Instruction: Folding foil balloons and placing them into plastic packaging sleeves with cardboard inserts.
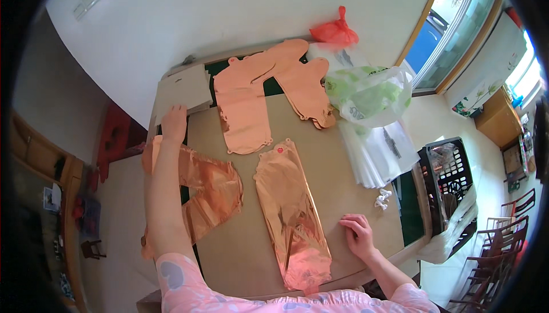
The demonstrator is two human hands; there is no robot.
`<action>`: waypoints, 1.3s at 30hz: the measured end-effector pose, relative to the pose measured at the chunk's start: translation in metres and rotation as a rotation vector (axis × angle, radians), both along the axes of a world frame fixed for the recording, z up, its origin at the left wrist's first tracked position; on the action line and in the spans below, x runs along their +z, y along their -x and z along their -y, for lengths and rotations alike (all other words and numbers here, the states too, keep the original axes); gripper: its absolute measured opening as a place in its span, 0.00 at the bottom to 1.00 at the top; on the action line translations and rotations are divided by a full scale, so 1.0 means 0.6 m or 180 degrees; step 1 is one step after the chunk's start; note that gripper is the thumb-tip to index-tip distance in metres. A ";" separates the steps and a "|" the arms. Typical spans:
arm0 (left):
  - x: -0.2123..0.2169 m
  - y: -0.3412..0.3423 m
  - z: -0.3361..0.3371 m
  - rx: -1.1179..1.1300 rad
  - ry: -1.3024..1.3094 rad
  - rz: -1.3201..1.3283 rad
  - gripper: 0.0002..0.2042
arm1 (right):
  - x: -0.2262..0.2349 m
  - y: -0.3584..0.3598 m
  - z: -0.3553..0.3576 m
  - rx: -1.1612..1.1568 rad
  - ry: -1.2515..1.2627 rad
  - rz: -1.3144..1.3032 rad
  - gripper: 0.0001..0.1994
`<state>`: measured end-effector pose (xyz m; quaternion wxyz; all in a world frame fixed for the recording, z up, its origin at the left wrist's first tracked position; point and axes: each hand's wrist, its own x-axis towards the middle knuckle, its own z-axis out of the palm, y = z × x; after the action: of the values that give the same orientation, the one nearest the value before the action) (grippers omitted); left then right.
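One open left hand (174, 123) touches the grey card (183, 91); curled right hand (359, 234) rests beside foil balloon (291, 216).

A brown table (354, 141) carries rose-gold foil balloons (291, 210) and plastic bags (372, 93).

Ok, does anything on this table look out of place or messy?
Mostly tidy. The crumpled foil balloon under the left arm hangs off the table's left edge, and the long balloon overhangs the near edge. Left hand rests by a grey board.
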<state>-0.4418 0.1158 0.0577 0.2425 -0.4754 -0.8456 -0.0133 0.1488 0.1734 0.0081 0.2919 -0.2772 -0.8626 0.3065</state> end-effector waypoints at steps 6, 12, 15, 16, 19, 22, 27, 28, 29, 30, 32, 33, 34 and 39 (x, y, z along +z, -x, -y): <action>0.096 -0.207 0.067 -0.0956 -0.1363 -0.0319 0.07 | 0.009 -0.002 0.008 -0.0058 0.0138 -0.0103 0.13; 0.046 -0.501 0.189 -0.1627 -0.1449 0.0484 0.14 | 0.064 0.103 -0.003 0.0197 0.2511 -0.1043 0.18; 0.009 -0.590 0.238 -0.1745 -0.1173 0.0816 0.16 | 0.104 0.161 0.000 0.0532 0.3569 -0.0699 0.31; 0.002 -0.614 0.246 -0.1761 -0.1087 0.0946 0.16 | 0.089 0.167 -0.001 0.0557 0.3254 -0.0383 0.34; 0.004 -0.644 0.259 -0.1835 -0.0844 0.1411 0.16 | 0.050 0.163 -0.005 0.0569 0.2997 -0.0199 0.37; 0.003 -0.628 0.252 -0.1599 -0.1549 0.2554 0.17 | 0.043 0.137 -0.004 0.0390 0.2492 0.0328 0.38; -0.077 -0.554 0.158 -0.1377 -0.1091 0.2086 0.18 | 0.017 0.112 0.009 0.0213 0.2160 0.0455 0.38; -0.094 -0.552 0.140 -0.1405 -0.0847 0.2154 0.18 | 0.014 0.110 0.011 0.0162 0.2061 0.0422 0.37; -0.102 -0.555 0.133 -0.1412 -0.0863 0.2151 0.18 | 0.016 0.107 0.018 0.0111 0.1975 0.0387 0.37; -0.111 -0.559 0.129 -0.1469 -0.0709 0.2157 0.18 | 0.019 0.105 0.022 0.0113 0.1959 0.0387 0.37; -0.124 -0.565 0.125 -0.1532 -0.0559 0.2163 0.18 | 0.027 0.101 0.034 -0.0169 0.1665 0.0625 0.35; -0.129 -0.568 0.125 -0.1498 -0.0518 0.2146 0.19 | 0.030 0.095 0.042 -0.0174 0.1660 0.0627 0.35; -0.134 -0.569 0.125 -0.1458 -0.0477 0.2128 0.20 | 0.032 0.089 0.051 -0.0243 0.0601 0.0698 0.33; -0.145 -0.572 0.123 -0.1564 -0.0622 0.1795 0.19 | 0.012 0.100 0.076 0.0517 -0.1029 0.0808 0.25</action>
<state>-0.0985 0.0421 -0.0296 0.0342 -0.6161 -0.7348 -0.2817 0.0891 0.1276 0.0156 0.1959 -0.1927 -0.9498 0.1493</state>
